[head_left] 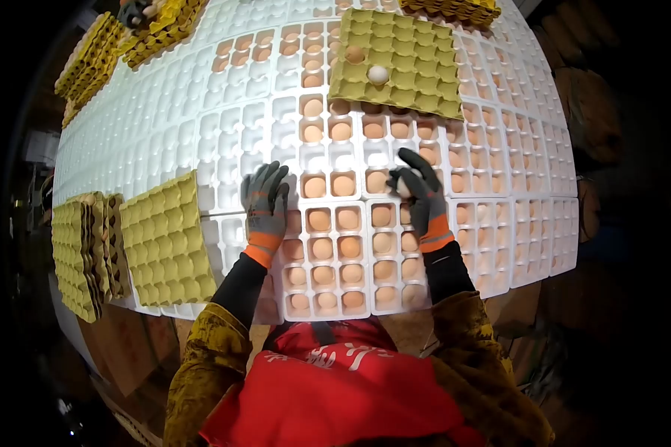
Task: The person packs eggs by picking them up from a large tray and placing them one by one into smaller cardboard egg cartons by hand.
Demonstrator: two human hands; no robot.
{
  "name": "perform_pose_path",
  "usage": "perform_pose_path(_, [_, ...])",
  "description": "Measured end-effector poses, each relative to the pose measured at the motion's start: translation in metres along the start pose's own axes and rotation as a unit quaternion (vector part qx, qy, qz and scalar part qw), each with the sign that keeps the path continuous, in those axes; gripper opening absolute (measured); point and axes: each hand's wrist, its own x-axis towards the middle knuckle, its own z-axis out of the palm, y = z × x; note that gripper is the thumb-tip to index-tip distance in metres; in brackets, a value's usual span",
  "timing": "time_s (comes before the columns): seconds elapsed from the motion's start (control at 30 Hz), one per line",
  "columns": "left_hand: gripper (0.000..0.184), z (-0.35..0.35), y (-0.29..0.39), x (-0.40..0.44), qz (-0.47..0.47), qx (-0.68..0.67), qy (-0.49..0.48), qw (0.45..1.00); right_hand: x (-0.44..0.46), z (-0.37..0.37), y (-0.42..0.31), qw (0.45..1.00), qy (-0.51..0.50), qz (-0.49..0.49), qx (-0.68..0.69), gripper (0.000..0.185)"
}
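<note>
Both my hands wear grey gloves with orange cuffs. My left hand (265,200) lies palm down over the white foam egg tray (326,203), its fingers stretched forward and nothing seen in it. My right hand (425,195) is above cells to the right, with thumb and fingers closed round an egg (405,186) that they partly hide. Brown eggs (320,247) fill the foam cells nearest my body, between and below my hands. Ahead of my hands, some cells (342,158) hold no egg.
A yellow-green pulp tray (402,59) rests on the foam ahead, with a brown egg (354,54) and a whitish egg (379,74) on it. More pulp trays (168,240) stand at left. Another person's gloved hand (133,13) is at the far left by stacked trays (164,33).
</note>
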Motion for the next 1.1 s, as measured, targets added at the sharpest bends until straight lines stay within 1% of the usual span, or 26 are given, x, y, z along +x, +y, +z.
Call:
perform_pose_path(0.03, [0.031,0.002,-0.006,-0.005,-0.046,-0.107,0.012,0.993,0.006,-0.009,0.006,0.996,0.006,-0.07,-0.055,0.04])
perform_pose_path(0.07, [0.031,0.005,-0.01,-0.011,-0.072,-0.169,0.014,0.983,0.012,-0.015,0.016,0.97,0.025,-0.146,-0.192,0.038])
perform_pose_path(0.1, [0.03,0.007,-0.011,-0.012,-0.104,-0.207,0.016,0.973,0.017,-0.017,0.022,0.919,0.042,-0.221,-0.324,0.037])
perform_pose_path(0.13, [0.032,0.002,-0.005,-0.005,-0.033,-0.09,0.006,0.995,0.017,-0.014,0.024,0.836,0.038,-0.318,-0.446,0.034])
perform_pose_path(0.17, [0.034,-0.002,0.0,0.003,0.034,0.03,-0.007,0.999,0.019,-0.019,0.029,0.716,0.034,-0.346,-0.605,0.035])
perform_pose_path(0.2, [0.031,0.004,-0.006,0.006,0.045,0.073,-0.016,0.996,0.017,-0.022,0.035,0.718,0.041,-0.324,-0.615,0.034])
perform_pose_path(0.23, [0.037,0.004,-0.007,0.008,0.037,0.141,-0.071,0.987,0.013,-0.02,0.037,0.718,0.047,-0.303,-0.625,0.034])
perform_pose_path(0.3, [0.047,-0.004,-0.002,0.001,0.006,0.12,-0.027,0.992,0.006,-0.008,0.031,0.756,0.064,-0.362,-0.541,0.036])
perform_pose_path(0.37, [0.054,-0.044,0.016,-0.014,0.005,0.123,-0.002,0.992,-0.011,0.027,0.018,0.807,0.074,-0.34,-0.476,0.034])
perform_pose_path(0.43, [0.062,-0.107,0.02,-0.035,-0.013,0.198,0.017,0.98,-0.024,0.066,0.024,0.895,0.016,-0.262,-0.36,0.036])
perform_pose_path(0.5, [0.067,-0.166,-0.01,-0.069,-0.1,0.269,0.125,0.95,-0.042,0.107,0.048,0.97,-0.1,-0.049,-0.217,0.041])
perform_pose_path(0.53, [0.066,-0.195,-0.043,-0.095,-0.159,0.281,0.175,0.93,-0.06,0.143,0.041,0.968,-0.166,0.026,-0.184,0.045])
perform_pose_path(0.57, [0.067,-0.222,-0.077,-0.122,-0.214,0.288,0.223,0.906,-0.065,0.167,0.057,0.947,-0.225,0.031,-0.227,0.048])
perform_pose_path(0.63, [0.067,-0.266,-0.118,-0.161,-0.297,0.25,0.269,0.881,-0.081,0.221,0.091,0.933,-0.284,0.039,-0.219,0.052])
perform_pose_path(0.67, [0.065,-0.281,-0.132,-0.175,-0.329,0.257,0.249,0.874,-0.081,0.243,0.11,0.911,-0.303,0.083,-0.267,0.056])
perform_pose_path(0.73, [0.063,-0.305,-0.16,-0.191,-0.386,0.264,0.209,0.859,-0.087,0.285,0.135,0.903,-0.303,0.078,-0.294,0.062])
perform_pose_path(0.77, [0.061,-0.309,-0.176,-0.198,-0.375,0.215,0.215,0.876,-0.087,0.303,0.145,0.907,-0.297,0.09,-0.285,0.065])
perform_pose_path(0.8, [0.06,-0.312,-0.19,-0.205,-0.363,0.166,0.219,0.89,-0.093,0.308,0.168,0.901,-0.252,-0.024,-0.353,0.062])
perform_pose_path(0.83, [0.058,-0.316,-0.202,-0.211,-0.351,0.117,0.221,0.903,-0.096,0.316,0.166,0.909,-0.223,-0.002,-0.351,0.062])
perform_pose_path(0.87, [0.055,-0.322,-0.195,-0.206,-0.321,0.093,0.217,0.917,-0.088,0.306,0.196,0.954,-0.217,-0.027,-0.206,0.062])
perform_pose_path(0.9, [0.055,-0.323,-0.191,-0.202,-0.312,0.041,0.221,0.923,-0.083,0.293,0.199,0.956,-0.172,-0.067,-0.229,0.059])
perform_pose_path(0.93, [0.058,-0.328,-0.175,-0.199,-0.339,-0.116,0.209,0.91,-0.091,0.295,0.171,0.961,-0.101,-0.06,-0.251,0.054])
perform_pose_path(0.97, [0.065,-0.353,-0.125,-0.179,-0.336,-0.244,0.183,0.891,-0.068,0.253,0.193,0.971,-0.084,-0.049,-0.219,0.051])
perform_pose_path(1.0, [0.068,-0.37,-0.084,-0.165,-0.35,-0.248,0.158,0.889,-0.06,0.251,0.156,0.961,-0.08,-0.058,-0.257,0.05])
perform_pose_path(1.03, [0.076,-0.384,-0.073,-0.164,-0.295,-0.274,0.128,0.906,-0.063,0.271,0.11,0.952,-0.076,-0.07,-0.289,0.05])
perform_pose_path(1.1, [0.084,-0.429,-0.048,-0.151,-0.249,-0.233,0.1,0.935,-0.057,0.337,0.068,0.942,-0.075,-0.19,-0.268,0.049])
